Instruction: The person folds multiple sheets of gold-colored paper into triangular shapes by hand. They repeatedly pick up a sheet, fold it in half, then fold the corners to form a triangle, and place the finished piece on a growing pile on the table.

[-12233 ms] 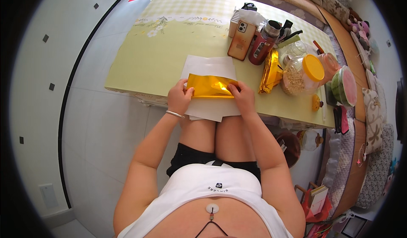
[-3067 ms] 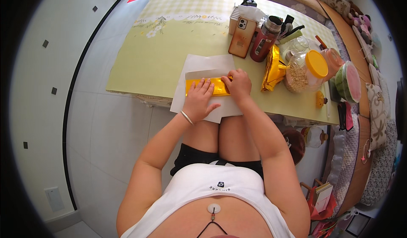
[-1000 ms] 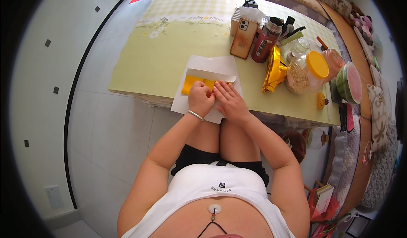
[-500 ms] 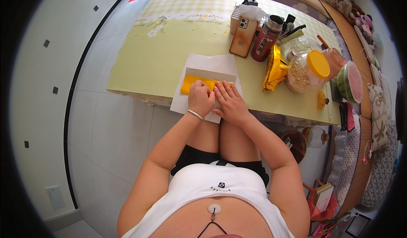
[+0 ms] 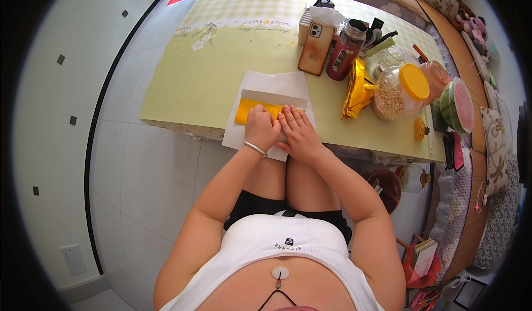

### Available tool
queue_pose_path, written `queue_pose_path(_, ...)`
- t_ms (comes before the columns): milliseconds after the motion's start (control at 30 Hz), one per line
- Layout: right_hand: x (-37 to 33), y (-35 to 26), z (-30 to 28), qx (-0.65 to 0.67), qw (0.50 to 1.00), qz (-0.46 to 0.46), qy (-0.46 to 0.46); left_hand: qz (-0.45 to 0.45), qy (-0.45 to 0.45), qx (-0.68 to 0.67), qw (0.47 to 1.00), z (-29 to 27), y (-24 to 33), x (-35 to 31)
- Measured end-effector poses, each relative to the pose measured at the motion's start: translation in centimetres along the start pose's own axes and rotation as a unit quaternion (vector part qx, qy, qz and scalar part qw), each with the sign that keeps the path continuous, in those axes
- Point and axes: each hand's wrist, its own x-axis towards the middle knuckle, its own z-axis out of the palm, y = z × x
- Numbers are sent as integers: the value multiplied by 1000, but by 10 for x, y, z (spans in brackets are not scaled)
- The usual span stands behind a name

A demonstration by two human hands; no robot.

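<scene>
A strip of shiny yellow paper (image 5: 244,111) lies on a creased white sheet (image 5: 266,81) at the table's front edge. My left hand (image 5: 262,127) is curled into a fist over the middle of the strip, its fingertips pressed down on the yellow paper and partly hidden. Right beside it, my right hand (image 5: 300,134) rests flat with fingers stretched out, covering most of the strip's right end. Only a little yellow shows between and beyond these fingers. The white sheet hangs over the edge toward my lap.
On the table's right stand a phone (image 5: 316,49) propped upright, a dark red flask (image 5: 346,50), gold foil sheets (image 5: 356,92), a yellow-lidded jar (image 5: 390,99) and a cut watermelon (image 5: 456,106). A bin (image 5: 384,190) sits below, beside a cushioned sofa (image 5: 472,200).
Both hands stay in nearly the same place on the yellow paper. The view has shifted very slightly; nothing was taken up or let go.
</scene>
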Motion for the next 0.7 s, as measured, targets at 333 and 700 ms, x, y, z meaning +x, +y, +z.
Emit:
queue_pose_path(333, 4, -4, -16, 34, 999, -6, -31, 67, -65, -103, 990, -41, -23, -10)
queue_pose_path(700, 17, -9, -31, 79, 989, 61, -113, 366, -49, 89, 925, -84, -67, 5)
